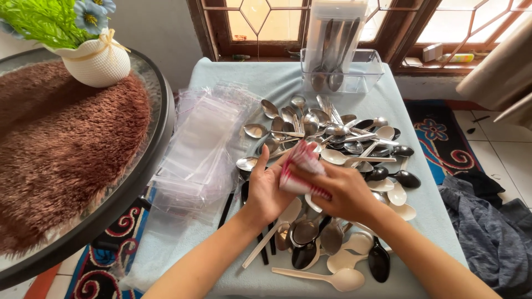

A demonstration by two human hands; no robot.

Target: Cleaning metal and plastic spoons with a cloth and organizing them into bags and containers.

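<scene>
Spoons (332,66) stand in clear bin (368,77) — hands rub cloth (302,169).

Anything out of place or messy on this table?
Mostly loose clutter: spoons lie heaped at all angles, and clear bags slump over the table's left edge. Both hands hold a red-and-white cloth. Nothing looks broken.

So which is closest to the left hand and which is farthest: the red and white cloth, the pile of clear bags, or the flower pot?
From the left hand:
1. Red and white cloth, touching it, held between both hands.
2. Pile of clear bags, just to its left on the table.
3. White flower pot, far up on the left, on the round table.
</scene>
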